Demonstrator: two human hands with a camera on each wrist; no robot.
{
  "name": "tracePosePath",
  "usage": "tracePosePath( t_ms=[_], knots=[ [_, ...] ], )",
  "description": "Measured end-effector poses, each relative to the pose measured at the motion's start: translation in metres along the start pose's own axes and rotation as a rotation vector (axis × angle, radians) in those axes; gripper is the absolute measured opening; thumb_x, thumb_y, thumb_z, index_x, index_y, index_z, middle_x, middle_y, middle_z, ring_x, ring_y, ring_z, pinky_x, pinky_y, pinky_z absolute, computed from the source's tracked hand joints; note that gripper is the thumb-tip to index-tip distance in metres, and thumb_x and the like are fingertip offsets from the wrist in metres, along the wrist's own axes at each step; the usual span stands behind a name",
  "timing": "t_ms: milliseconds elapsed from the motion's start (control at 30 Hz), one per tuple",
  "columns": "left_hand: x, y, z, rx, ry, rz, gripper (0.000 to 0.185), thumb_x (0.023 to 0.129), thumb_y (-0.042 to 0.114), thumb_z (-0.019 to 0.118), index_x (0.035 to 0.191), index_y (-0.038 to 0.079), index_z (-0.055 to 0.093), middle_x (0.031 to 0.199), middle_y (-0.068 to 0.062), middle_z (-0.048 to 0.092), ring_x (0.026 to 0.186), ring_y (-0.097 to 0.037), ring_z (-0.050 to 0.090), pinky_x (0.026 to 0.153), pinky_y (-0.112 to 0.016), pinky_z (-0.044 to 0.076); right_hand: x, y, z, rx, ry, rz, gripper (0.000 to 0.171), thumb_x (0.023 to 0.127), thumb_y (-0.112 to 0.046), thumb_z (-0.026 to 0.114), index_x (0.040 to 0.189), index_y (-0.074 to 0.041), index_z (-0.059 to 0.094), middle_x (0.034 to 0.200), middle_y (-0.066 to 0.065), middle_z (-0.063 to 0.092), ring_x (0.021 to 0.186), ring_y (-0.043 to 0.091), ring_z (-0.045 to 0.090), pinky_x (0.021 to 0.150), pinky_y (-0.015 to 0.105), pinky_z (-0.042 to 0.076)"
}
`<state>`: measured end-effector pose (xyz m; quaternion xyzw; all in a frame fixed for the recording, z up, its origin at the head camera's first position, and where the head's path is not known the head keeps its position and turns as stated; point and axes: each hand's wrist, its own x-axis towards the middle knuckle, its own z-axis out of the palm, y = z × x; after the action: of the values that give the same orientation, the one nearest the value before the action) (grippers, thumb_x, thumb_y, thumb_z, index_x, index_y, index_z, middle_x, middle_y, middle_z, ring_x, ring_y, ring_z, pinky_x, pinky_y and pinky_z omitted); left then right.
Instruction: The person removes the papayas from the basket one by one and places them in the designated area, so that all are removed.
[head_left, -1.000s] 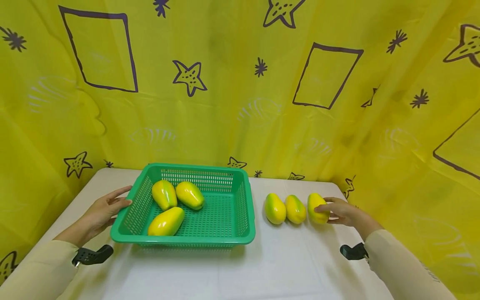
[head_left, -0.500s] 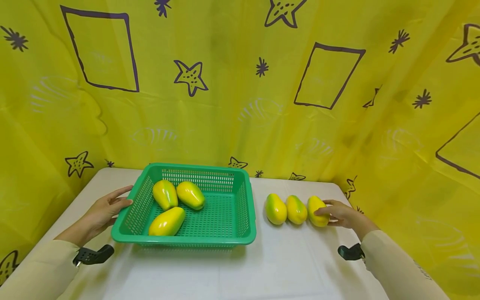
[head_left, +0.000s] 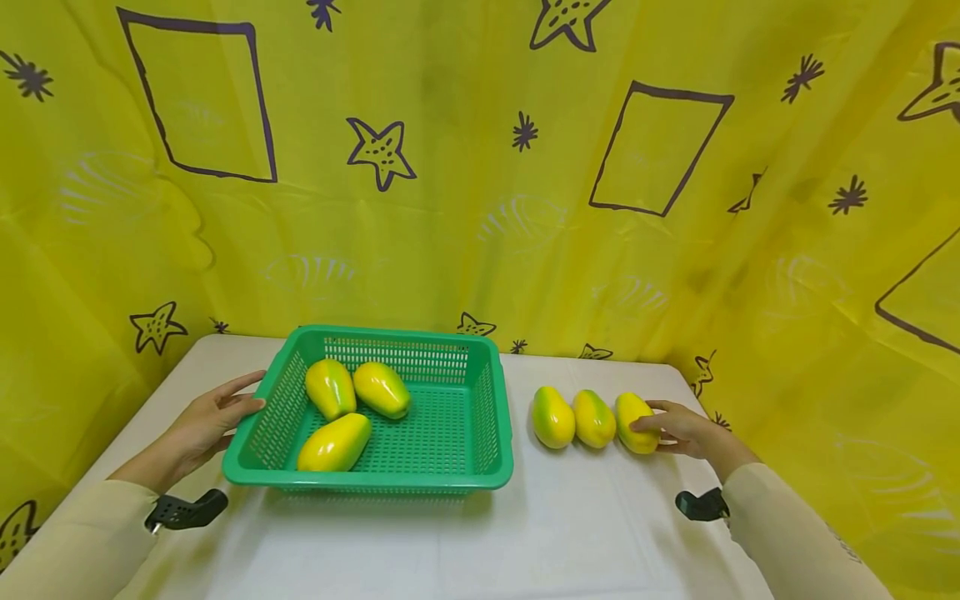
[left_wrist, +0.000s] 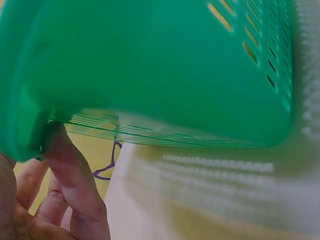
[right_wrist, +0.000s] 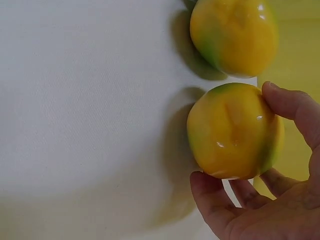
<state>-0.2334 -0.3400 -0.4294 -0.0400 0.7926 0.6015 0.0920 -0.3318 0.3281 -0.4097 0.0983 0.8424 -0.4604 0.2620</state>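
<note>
My right hand [head_left: 684, 427] holds a glossy yellow-green papaya [right_wrist: 235, 135], thumb on one side and fingers on the other. That papaya is the rightmost of three in a row on the white table; the middle papaya [head_left: 594, 419] and the left papaya [head_left: 553, 418] stand beside it. At the left, my left hand [head_left: 206, 429] grips the rim of a green plastic basket [head_left: 367, 480]. In the left wrist view a finger [left_wrist: 75, 175] reaches under the rim. Three more papayas lie inside, toward the basket's left: one at the back left [head_left: 330, 390], another beside it [head_left: 382, 390], a third in front [head_left: 334, 443].
White cloth covers the table [head_left: 525, 533]. A yellow curtain [head_left: 450, 233] with dark star and frame drawings hangs right behind the table and along its sides. Dark wrist mounts [head_left: 187, 508] sit on both forearms.
My right hand has brought the rightmost papaya slightly down and nearer to me, and it has barely moved in the last half second. The left hand and basket stay put.
</note>
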Motion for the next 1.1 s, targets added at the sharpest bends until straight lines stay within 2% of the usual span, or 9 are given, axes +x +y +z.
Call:
tracePosePath(
  t_ms=[100,333,733,900,1100],
  knots=[
    [0.0001,0.0,-0.0002,0.004,0.0,-0.003,0.077,0.101,0.031,0.056,0.158,0.007,0.01,0.135,-0.017,0.051,0.093,-0.003,0.063,0.081,-0.031,0.057,0.0003,0.0007,-0.0007,0.005,-0.007,-0.003,0.092,0.093,-0.021,0.067,0.153,0.008,0.003,0.15,0.036,0.015,0.134,0.054,0.027,0.111,0.058,0.033],
    [0.0002,-0.0001,-0.0004,-0.005,0.0,0.004,0.077,0.101,0.03,0.056,0.158,0.007,0.01,0.126,-0.005,0.056,0.092,-0.003,0.064,0.081,-0.031,0.058,0.002,0.0022,-0.0018,0.007,-0.021,-0.033,0.091,0.093,-0.02,0.066,0.153,0.008,0.003,0.15,0.037,0.014,0.135,0.053,0.028,0.112,0.058,0.032],
    [0.0003,0.0005,0.0,-0.013,-0.001,0.002,0.077,0.101,0.029,0.056,0.158,0.007,0.01,0.124,-0.004,0.056,0.091,-0.004,0.064,0.08,-0.031,0.058,0.0014,0.0014,-0.0009,0.014,-0.033,-0.032,0.092,0.093,-0.02,0.067,0.153,0.008,0.004,0.151,0.036,0.012,0.136,0.054,0.025,0.112,0.058,0.032],
    [-0.0004,0.0011,0.0005,-0.009,-0.002,0.006,0.077,0.101,0.029,0.056,0.158,0.007,0.01,0.131,-0.013,0.053,0.092,-0.004,0.064,0.08,-0.032,0.058,0.0007,0.0018,-0.003,0.011,-0.035,-0.025,0.092,0.092,-0.021,0.067,0.153,0.008,0.004,0.152,0.036,0.013,0.136,0.053,0.026,0.112,0.058,0.033],
    [0.0001,0.0015,0.0009,-0.011,0.0,0.009,0.077,0.101,0.029,0.056,0.158,0.006,0.01,0.13,-0.012,0.053,0.091,-0.004,0.064,0.08,-0.031,0.058,0.0009,0.0014,-0.0055,0.014,-0.034,-0.021,0.092,0.092,-0.02,0.067,0.153,0.008,0.005,0.152,0.036,0.013,0.137,0.054,0.025,0.112,0.058,0.032]
  ],
)
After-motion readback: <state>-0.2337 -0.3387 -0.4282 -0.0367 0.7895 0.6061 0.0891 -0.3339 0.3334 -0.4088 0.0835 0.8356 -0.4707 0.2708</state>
